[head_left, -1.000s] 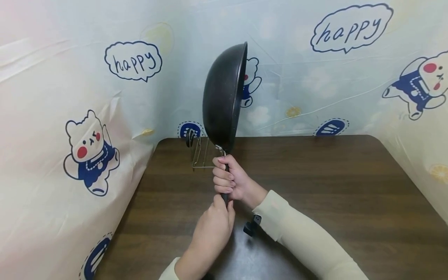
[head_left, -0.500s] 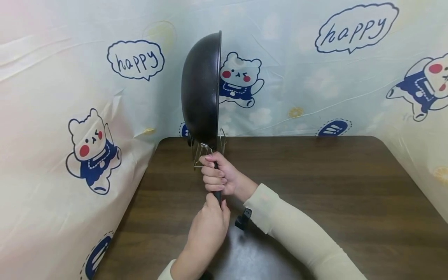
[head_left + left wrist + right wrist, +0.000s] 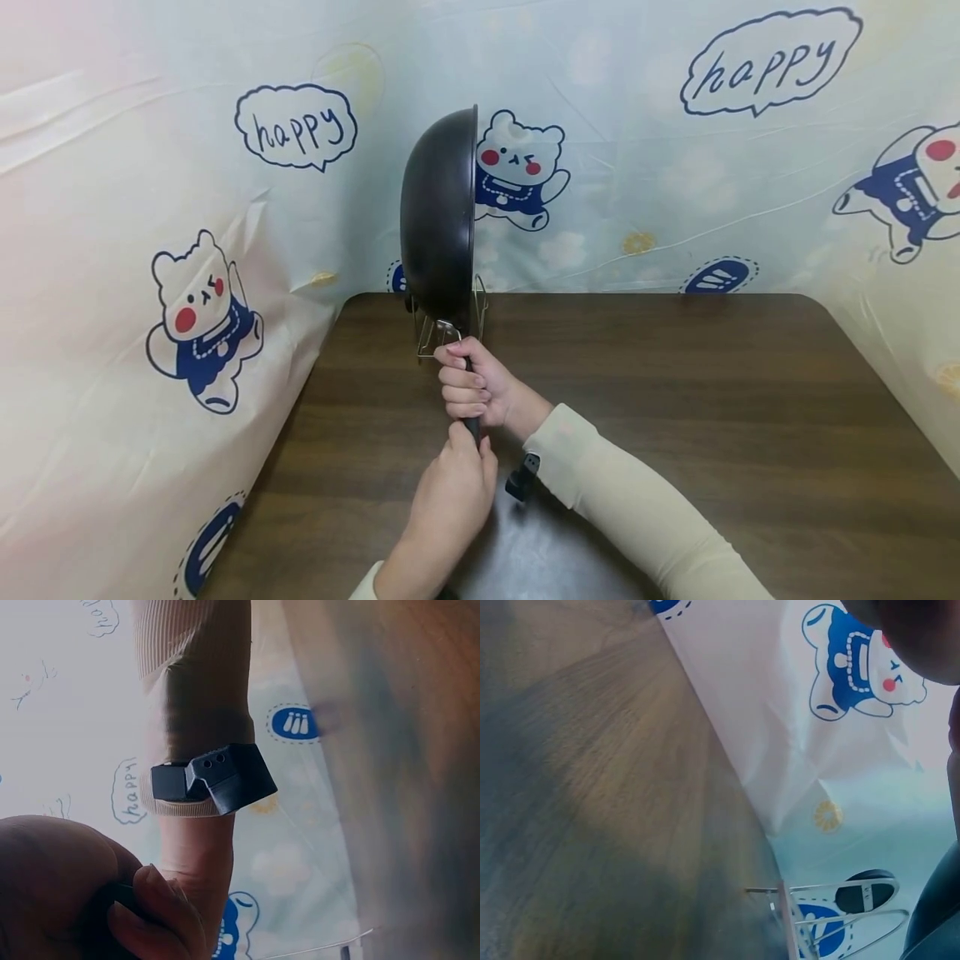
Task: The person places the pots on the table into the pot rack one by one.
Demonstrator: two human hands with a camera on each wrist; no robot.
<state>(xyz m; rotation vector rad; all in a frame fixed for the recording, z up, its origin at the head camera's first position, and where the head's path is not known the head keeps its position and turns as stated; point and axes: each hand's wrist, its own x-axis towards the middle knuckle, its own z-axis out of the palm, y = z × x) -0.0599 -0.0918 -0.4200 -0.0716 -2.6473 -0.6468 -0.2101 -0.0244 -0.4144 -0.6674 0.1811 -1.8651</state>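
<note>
A black wok (image 3: 438,217) stands on edge in the air in the head view, its bowl up, its open side facing right and its rim vertical. My right hand (image 3: 476,387) grips the handle just below the bowl, near a shiny metal piece (image 3: 448,327). Directly beneath, my left hand (image 3: 453,483) wraps the lower end of the handle (image 3: 472,427). Part of the wok (image 3: 937,915) shows at the right edge of the right wrist view. The wok's inside is hidden.
Behind the wok, a wire rack (image 3: 482,312) stands near the back left of the brown table (image 3: 637,400); the wok partly covers it. The rack (image 3: 802,926) has a black oval part (image 3: 866,891). Printed cloth (image 3: 600,167) hangs behind and beside the table.
Both hands have carried the wok left, in front of the rack, and brought its tilted rim upright. In the last half second it has come down slightly. Both grips stay the same.
</note>
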